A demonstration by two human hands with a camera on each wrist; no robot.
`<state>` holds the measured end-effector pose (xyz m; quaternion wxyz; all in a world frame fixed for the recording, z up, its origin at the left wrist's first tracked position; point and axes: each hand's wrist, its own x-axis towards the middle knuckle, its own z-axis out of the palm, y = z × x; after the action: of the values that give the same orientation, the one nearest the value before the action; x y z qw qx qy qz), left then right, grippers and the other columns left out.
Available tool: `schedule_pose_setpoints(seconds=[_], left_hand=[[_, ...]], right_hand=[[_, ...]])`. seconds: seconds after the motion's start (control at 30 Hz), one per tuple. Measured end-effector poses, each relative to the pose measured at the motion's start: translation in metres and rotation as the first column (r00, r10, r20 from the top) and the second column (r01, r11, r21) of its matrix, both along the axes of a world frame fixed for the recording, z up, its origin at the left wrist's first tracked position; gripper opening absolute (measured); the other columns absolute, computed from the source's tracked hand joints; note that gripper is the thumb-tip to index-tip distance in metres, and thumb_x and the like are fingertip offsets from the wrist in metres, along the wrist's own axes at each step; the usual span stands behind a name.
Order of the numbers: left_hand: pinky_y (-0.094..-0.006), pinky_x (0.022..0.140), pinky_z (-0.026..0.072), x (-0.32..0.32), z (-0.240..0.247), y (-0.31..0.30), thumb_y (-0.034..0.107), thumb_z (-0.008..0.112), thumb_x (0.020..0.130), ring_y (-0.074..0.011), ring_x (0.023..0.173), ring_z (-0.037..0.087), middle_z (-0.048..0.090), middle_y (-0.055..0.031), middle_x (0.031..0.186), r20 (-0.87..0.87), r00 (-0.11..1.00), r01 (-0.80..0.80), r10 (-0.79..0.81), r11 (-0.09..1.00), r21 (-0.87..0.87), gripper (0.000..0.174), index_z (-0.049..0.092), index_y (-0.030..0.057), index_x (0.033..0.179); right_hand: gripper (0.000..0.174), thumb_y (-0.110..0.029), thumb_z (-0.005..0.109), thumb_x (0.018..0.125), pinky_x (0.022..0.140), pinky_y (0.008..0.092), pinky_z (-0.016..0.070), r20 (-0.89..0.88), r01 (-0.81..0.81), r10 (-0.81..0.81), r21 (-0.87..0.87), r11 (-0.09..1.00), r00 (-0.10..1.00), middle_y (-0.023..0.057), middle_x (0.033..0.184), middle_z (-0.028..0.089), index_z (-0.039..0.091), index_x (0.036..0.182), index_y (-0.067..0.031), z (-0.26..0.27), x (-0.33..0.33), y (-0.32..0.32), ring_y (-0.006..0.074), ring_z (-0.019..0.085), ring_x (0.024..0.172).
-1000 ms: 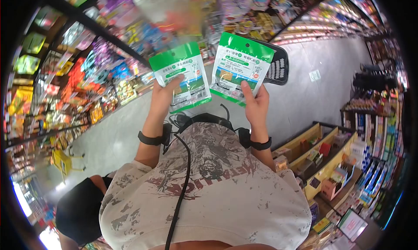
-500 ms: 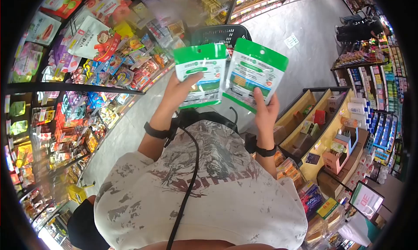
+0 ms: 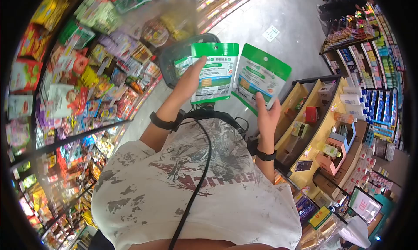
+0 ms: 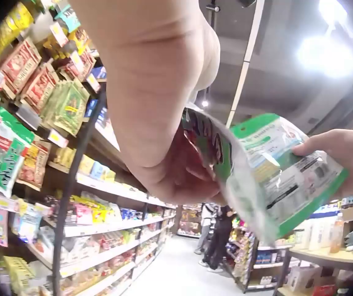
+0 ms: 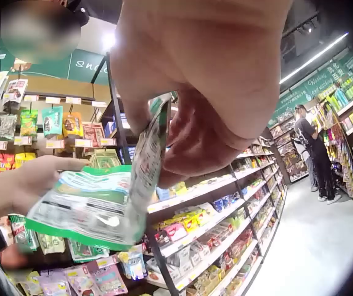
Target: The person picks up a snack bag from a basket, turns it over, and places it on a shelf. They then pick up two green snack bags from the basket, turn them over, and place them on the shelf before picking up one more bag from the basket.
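Two green-and-white snack pouches are held up side by side before the chest, their printed backs facing me. My left hand (image 3: 190,80) grips the left pouch (image 3: 217,75) by its left side, thumb along the front near the top. Lower down, my right hand (image 3: 268,115) pinches the right pouch (image 3: 260,78) at its bottom right, thumb on the front and fingers behind. That pouch leans to the right. In the right wrist view the right pouch (image 5: 147,166) shows nearly edge-on beside the left pouch (image 5: 90,206).
Beyond the left hand is a dark shopping basket (image 3: 167,60) with a green pouch (image 3: 183,66) inside. Racks of bagged snacks (image 3: 65,97) line the left. A wooden display stand (image 3: 324,123) stands close on the right. People (image 5: 314,151) stand farther down the aisle.
The head view has turned, and both hands and pouches sit farther right in it. The left thumb has gone from mid-pouch up toward the top. The basket now shows behind the left hand.
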<state>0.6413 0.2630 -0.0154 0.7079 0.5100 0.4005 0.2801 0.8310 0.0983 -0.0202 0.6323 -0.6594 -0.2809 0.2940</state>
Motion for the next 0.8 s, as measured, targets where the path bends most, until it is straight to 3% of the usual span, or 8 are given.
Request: schedule_pose_setpoints(seconds=[0.07,0.13,0.27,0.37,0.43,0.53,0.63,0.8], left_hand=[[-0.0369,0.103,0.0413,0.041,-0.040,0.028,0.055,0.037,0.106,-0.0285,0.113,0.061,0.065,-0.0201,0.126,-0.089,0.995,0.056,-0.037,0.976,0.211,0.071,0.055,-0.0086,0.131],[-0.0378,0.100,0.0434,0.080,-0.003,0.044,0.056,0.035,0.106,-0.0285,0.111,0.062,0.066,-0.0211,0.124,-0.223,0.937,0.319,-0.268,0.919,0.234,0.070,0.055,-0.0062,0.132],[-0.0415,0.085,0.0517,0.136,0.021,0.051,0.060,0.054,0.097,-0.0308,0.098,0.068,0.068,-0.0212,0.107,-0.310,0.768,0.639,-0.560,0.697,0.324,0.072,0.048,0.0030,0.141],[-0.0418,0.081,0.0527,0.162,-0.017,0.062,0.065,0.064,0.088,-0.0310,0.097,0.068,0.067,-0.0228,0.108,-0.224,0.825,0.563,-0.519,0.719,0.406,0.085,0.045,0.0008,0.141],[-0.0370,0.097,0.0457,0.175,-0.009,0.073,0.062,0.057,0.095,-0.0228,0.112,0.058,0.060,-0.0142,0.122,-0.309,0.761,0.648,-0.570,0.670,0.361,0.071,0.052,0.0008,0.131],[-0.0349,0.082,0.0480,0.201,0.008,0.071,0.054,0.052,0.101,-0.0179,0.094,0.060,0.065,-0.0090,0.102,-0.205,0.880,0.460,-0.428,0.874,0.154,0.054,0.058,0.0019,0.116],[-0.0342,0.070,0.0471,0.225,0.000,0.070,0.049,0.049,0.104,-0.0149,0.079,0.058,0.064,-0.0053,0.084,-0.370,0.893,0.327,-0.255,0.933,0.148,0.049,0.060,0.0018,0.107],[-0.0340,0.066,0.0471,0.247,-0.015,0.060,0.049,0.053,0.102,-0.0153,0.072,0.059,0.064,-0.0061,0.079,-0.323,0.937,0.174,-0.131,0.979,0.109,0.049,0.064,0.0010,0.102]], right_hand=[[0.027,-0.008,0.073,0.088,0.077,0.0281,0.0504,0.270,-0.077,0.110,-0.131,0.988,0.957,0.0074,0.103,0.069,0.064,0.112,0.0011,0.016,0.022,0.019,0.0147,0.063,0.087],[0.038,-0.005,0.077,0.079,0.076,0.0310,0.0501,0.456,-0.132,0.188,-0.152,0.980,0.870,0.0103,0.104,0.065,0.062,0.113,-0.0007,0.030,0.039,0.044,0.0213,0.062,0.085],[0.059,-0.005,0.081,0.066,0.074,0.0353,0.0487,0.486,-0.233,0.280,-0.157,0.960,0.828,0.0143,0.106,0.053,0.054,0.118,-0.0027,0.030,0.070,0.079,0.0289,0.057,0.089],[0.056,-0.012,0.085,0.070,0.069,0.0306,0.0476,0.414,-0.360,0.403,-0.180,0.915,0.816,0.0070,0.101,0.054,0.052,0.114,-0.0041,0.018,0.105,0.101,0.0180,0.057,0.081],[0.053,-0.012,0.084,0.073,0.069,0.0294,0.0477,0.312,-0.511,0.545,-0.191,0.838,0.778,0.0053,0.102,0.054,0.053,0.114,-0.0039,0.007,0.139,0.117,0.0153,0.057,0.080],[0.049,-0.010,0.081,0.078,0.071,0.0284,0.0485,0.191,-0.732,0.725,-0.049,0.680,0.661,0.0036,0.102,0.056,0.053,0.117,-0.0031,-0.002,0.184,0.145,0.0125,0.057,0.081],[0.050,-0.007,0.079,0.082,0.070,0.0268,0.0493,0.167,-0.830,0.816,0.026,0.558,0.554,0.0044,0.098,0.059,0.053,0.124,-0.0026,-0.013,0.232,0.170,0.0124,0.058,0.079],[0.043,-0.002,0.074,0.086,0.063,0.0217,0.0450,0.123,-0.754,0.744,0.086,0.652,0.657,-0.0007,0.079,0.058,0.057,0.126,-0.0011,-0.008,0.271,0.209,0.0061,0.052,0.066]])
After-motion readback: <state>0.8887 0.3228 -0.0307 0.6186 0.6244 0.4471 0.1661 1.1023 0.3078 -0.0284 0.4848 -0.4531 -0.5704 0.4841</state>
